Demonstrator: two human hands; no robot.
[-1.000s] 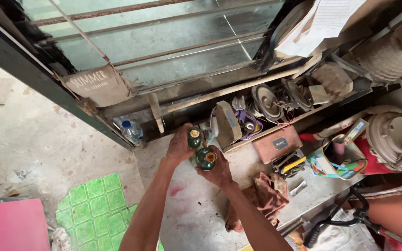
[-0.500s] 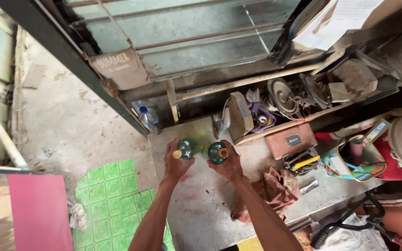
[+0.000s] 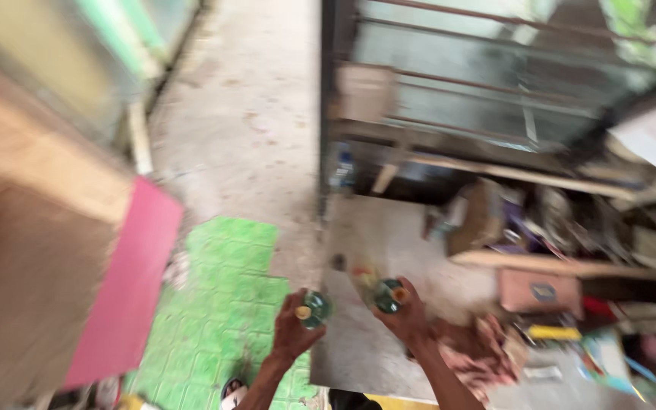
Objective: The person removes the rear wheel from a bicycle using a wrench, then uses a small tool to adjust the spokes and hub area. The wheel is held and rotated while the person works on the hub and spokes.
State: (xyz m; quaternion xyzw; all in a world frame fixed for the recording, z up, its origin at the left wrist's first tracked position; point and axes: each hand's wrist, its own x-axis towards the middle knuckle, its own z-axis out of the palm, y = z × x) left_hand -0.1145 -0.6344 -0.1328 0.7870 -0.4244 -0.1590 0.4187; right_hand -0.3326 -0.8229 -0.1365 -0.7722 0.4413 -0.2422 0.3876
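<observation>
Bottles are sitting in both hands: the left hand (image 3: 291, 334) is closing around a green bottle (image 3: 314, 307), the right hand (image 3: 408, 319) around another green bottle (image 3: 389, 296), over the green tiled floor (image 3: 225, 304). Beyond, a cluttered shelf (image 3: 540, 258) is showing blurred.

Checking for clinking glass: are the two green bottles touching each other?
Apart. The head view shows the left bottle and the right bottle with grey floor between them, though the picture is blurred.

Two green bottles (image 3: 315, 308) (image 3: 389, 295), held apart
</observation>
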